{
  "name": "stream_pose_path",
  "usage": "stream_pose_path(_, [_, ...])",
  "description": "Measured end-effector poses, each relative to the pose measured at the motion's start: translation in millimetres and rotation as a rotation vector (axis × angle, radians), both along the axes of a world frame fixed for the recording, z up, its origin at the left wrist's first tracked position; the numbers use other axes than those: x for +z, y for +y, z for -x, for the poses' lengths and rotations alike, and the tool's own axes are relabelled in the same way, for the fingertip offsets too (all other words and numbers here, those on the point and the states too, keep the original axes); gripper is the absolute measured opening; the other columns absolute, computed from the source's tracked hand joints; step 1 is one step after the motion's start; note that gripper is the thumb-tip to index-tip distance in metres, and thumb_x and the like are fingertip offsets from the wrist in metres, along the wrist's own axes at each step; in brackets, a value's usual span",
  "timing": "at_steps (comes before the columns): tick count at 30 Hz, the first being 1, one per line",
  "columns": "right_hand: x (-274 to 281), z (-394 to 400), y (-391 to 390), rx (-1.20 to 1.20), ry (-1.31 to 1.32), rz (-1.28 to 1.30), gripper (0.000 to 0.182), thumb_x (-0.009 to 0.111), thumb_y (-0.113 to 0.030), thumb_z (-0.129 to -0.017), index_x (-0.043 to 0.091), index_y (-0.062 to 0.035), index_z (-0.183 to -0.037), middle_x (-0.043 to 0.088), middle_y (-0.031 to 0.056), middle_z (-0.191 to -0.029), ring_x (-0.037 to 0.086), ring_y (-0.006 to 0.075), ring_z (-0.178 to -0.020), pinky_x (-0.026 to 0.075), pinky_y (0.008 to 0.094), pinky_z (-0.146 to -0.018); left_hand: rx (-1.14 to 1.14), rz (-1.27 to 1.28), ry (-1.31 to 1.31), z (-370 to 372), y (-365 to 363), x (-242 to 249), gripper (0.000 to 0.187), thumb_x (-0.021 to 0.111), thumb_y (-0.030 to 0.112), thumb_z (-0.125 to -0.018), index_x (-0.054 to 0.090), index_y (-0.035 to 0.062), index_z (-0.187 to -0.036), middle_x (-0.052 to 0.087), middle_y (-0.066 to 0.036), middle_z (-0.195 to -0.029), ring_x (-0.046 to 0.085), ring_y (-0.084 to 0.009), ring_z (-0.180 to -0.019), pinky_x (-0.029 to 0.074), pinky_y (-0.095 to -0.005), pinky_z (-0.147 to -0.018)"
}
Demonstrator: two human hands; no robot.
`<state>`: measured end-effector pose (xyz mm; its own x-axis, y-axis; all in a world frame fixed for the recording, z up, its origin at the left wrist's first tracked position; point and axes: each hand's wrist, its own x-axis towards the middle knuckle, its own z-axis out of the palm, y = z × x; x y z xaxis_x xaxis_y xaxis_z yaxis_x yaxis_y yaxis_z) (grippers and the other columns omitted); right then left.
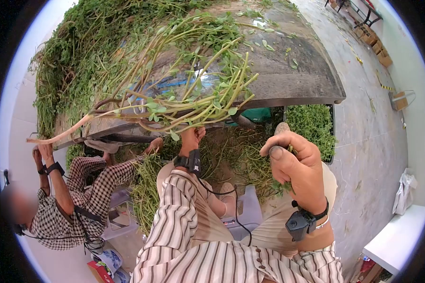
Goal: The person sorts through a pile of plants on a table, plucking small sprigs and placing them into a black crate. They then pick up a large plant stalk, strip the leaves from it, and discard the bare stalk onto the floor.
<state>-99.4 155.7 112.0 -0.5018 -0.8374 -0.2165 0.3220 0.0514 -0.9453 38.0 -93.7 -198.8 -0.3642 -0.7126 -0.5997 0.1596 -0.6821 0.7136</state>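
Observation:
A large leafy plant [174,106] with long green stems and a pale pinkish root end stretches across the near edge of the wooden table [297,78]. My left hand [192,137] is closed at the underside of its stems, just below the table edge; leaves and stems partly cover the fingers. Raised over my right knee, my right hand [297,165] is closed, thumb against curled fingers. Small green leafy sprigs [282,187] poke out below and beside its fingers.
Piled greens [85,61] cover the table's left and far side. A crate of leafy tops [311,125] stands beneath the right edge. Cut stems [148,193] lie on the floor around a lilac stool [248,210]. A co-worker [75,198] sits at the left, hands raised near the table edge.

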Motion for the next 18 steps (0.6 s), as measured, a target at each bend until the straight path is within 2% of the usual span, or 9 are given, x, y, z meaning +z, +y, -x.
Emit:
stream_pose_path(2, [0.4, 0.3, 0.4, 0.009, 0.008, -0.007, 0.011, 0.059, -0.013, -0.088, 0.064, -0.0029, -0.091, 0.049, -0.0074, -0.065, 0.037, -0.0011, -0.050, 0.026, 0.0176, -0.044, -0.103, 0.024, 0.229, -13.0, -8.8, -28.6, 0.027, 0.043, 0.017, -0.097, 0.050, -0.0074, -0.107, 0.055, -0.015, -0.092, 0.053, -0.0228, -0.072, 0.049, -0.0347, -0.058])
stream_pose_path(5, [1.7, 1.2, 0.3, 0.014, 0.013, -0.012, 0.011, 0.058, -0.012, -0.088, 0.064, -0.0027, -0.090, 0.050, -0.0069, -0.066, 0.038, -0.0010, -0.051, 0.027, 0.0174, -0.044, -0.100, 0.070, 0.173, -12.0, -7.8, -23.2, 0.028, 0.041, 0.014, -0.096, 0.049, -0.0086, -0.111, 0.056, -0.020, -0.100, 0.057, -0.0252, -0.078, 0.055, -0.0360, -0.065])
stream_pose_path(9, [3.5, 0.2, -0.6, -0.003, 0.000, -0.017, 0.011, 0.058, -0.012, -0.088, 0.064, -0.0027, -0.090, 0.051, -0.0067, -0.067, 0.038, -0.0011, -0.051, 0.028, 0.0173, -0.045, -0.012, 0.018, 0.178, -5.7, -6.4, -12.0, 0.030, 0.043, 0.017, -0.096, 0.049, -0.0087, -0.112, 0.057, -0.018, -0.099, 0.057, -0.0245, -0.078, 0.055, -0.0344, -0.066])
stream_pose_path(12, [3.6, 0.6, -1.2, -0.006, 0.020, -0.012, 0.010, 0.059, -0.012, -0.088, 0.063, -0.0028, -0.090, 0.052, -0.0066, -0.067, 0.039, -0.0010, -0.052, 0.028, 0.0172, -0.045, -0.028, -0.023, 0.227, -4.6, -3.6, -3.7, 0.031, 0.045, 0.019, -0.096, 0.052, -0.0054, -0.114, 0.061, -0.013, -0.098, 0.061, -0.0217, -0.085, 0.056, -0.0330, -0.067])
stream_pose_path(16, [1.5, 0.4, 0.3, -0.007, 0.008, -0.019, 0.010, 0.059, -0.012, -0.087, 0.063, -0.0029, -0.090, 0.052, -0.0066, -0.068, 0.039, -0.0009, -0.052, 0.028, 0.0172, -0.045, -0.050, -0.057, 0.206, -9.6, -6.0, -14.7, 0.031, 0.045, 0.019, -0.096, 0.052, -0.0033, -0.116, 0.061, -0.013, -0.101, 0.062, -0.0219, -0.087, 0.056, -0.0338, -0.068])
stream_pose_path(18, [1.1, 0.1, -0.7, -0.014, 0.017, -0.015, 0.011, 0.059, -0.012, -0.088, 0.063, -0.0031, -0.090, 0.051, -0.0067, -0.066, 0.039, -0.0008, -0.051, 0.027, 0.0173, -0.045, -0.115, -0.030, 0.275, -15.7, -6.4, -20.3, 0.032, 0.046, 0.019, -0.096, 0.051, -0.0040, -0.117, 0.061, -0.014, -0.100, 0.062, -0.0228, -0.088, 0.056, -0.0356, -0.071])
